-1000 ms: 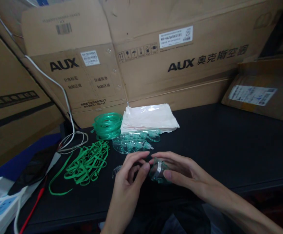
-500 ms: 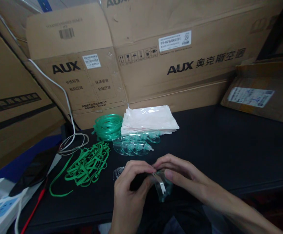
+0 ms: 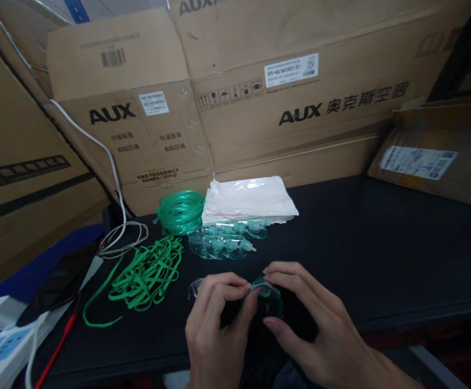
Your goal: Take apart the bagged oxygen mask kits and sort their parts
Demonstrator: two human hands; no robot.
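A clear green oxygen mask (image 3: 271, 302) is between my hands near the table's front edge, partly hidden by the fingers. My left hand (image 3: 219, 324) pinches its left edge between thumb and fingertips. Curved around the right side is my right hand (image 3: 320, 324), its fingertips on the upper edge and its thumb lower down near the rim. Just left of my left hand lies a small tangle of clear thin loops (image 3: 195, 288), half covered. Beyond the hands, several more oxygen masks (image 3: 219, 246) lie nested in rows.
Behind the masks is a stack of white plastic bags (image 3: 251, 197), beside coiled green tubing (image 3: 181, 212). A heap of green elastic straps (image 3: 148, 275) lies left. Power strips (image 3: 0, 346) and cables edge the left side. Cardboard boxes (image 3: 235, 124) wall the back; another box (image 3: 434, 156) stands right.
The oxygen mask has turned in my hands, and the shiny metal strip seen on it before no longer faces me. My right hand has opened wider, its thumb now lower.
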